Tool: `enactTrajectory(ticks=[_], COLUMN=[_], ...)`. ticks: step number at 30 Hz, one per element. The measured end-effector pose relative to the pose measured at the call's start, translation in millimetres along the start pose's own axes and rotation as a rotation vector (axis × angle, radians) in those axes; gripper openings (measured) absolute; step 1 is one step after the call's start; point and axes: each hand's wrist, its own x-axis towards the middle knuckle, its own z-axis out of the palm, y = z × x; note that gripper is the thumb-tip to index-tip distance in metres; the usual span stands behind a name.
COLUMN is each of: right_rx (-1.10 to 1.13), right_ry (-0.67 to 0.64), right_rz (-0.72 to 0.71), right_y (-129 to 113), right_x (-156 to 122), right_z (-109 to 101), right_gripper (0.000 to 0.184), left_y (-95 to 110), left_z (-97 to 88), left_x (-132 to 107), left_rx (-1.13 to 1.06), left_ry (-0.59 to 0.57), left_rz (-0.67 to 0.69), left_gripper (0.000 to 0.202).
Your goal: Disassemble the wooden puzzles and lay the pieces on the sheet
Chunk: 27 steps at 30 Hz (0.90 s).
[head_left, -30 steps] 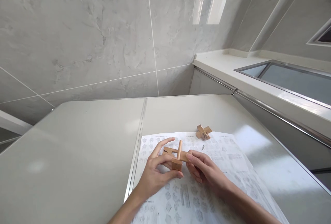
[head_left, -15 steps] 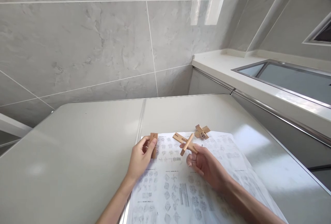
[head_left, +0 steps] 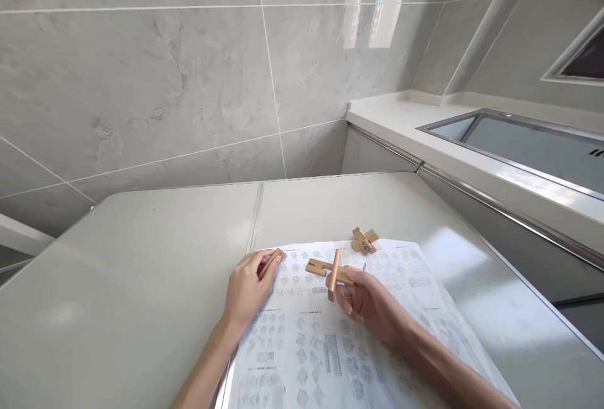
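My left hand (head_left: 251, 284) is closed around a flat wooden puzzle piece (head_left: 272, 262), tilted so that mostly its narrow side shows. Over the printed sheet (head_left: 302, 333), my right hand (head_left: 370, 296) pinches two crossed wooden puzzle pieces (head_left: 334, 274). One of these lies lengthwise with a dark mark and a notch near its left end; the other stands across it. Beyond the right hand, an assembled wooden cross puzzle (head_left: 365, 241) with a dark mark rests at the sheet's far edge.
The sheet, covered in small diagrams, lies on a pale folding table (head_left: 141, 283) with a seam. A counter (head_left: 387, 113) with an inset sink (head_left: 519, 145) runs along the right. A grey tiled wall (head_left: 165, 82) stands behind the table.
My left hand has tilted its piece from upright to slanted. My right hand has turned the crossed pieces and shifted them slightly left and nearer me. The view has shifted slightly.
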Motion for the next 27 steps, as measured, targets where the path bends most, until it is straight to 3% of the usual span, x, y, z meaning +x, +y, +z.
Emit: enactTrajectory(ticks=[5,13,18,21,24,27], right_rx=[-0.029,-0.072,-0.099,-0.113,-0.104,-0.104], right_ry=[-0.044,-0.153,-0.179,-0.191,-0.204,-0.228], right_rz=[-0.030,-0.030,-0.033,-0.039,-0.045,-0.060], right_y=[3,8,13,13,13,11], right_x=[1,-1,-1,-1,-1,-1], right_z=[-2,-6,-9,-10,-10,-10], right_gripper=[0.040,0.036,0.037,0.036,0.036,0.034], left_y=[-3,-11,1,15,28,36], left_z=[0.8,3.9,2.8,1.6,3.1,7.2], left_x=[2,2,-3,-10,-20,-27], left_rx=[0.072,0.166,0.072,-0.127,-0.262,-0.413], left_ry=[0.005,0.063,0.140,-0.025,-0.276,-0.426], left_rz=[0.073,0.027,0.090,0.142,0.113,0.066], left_gripper=[0.029,0.027,0.026,0.026,0.031,0.035])
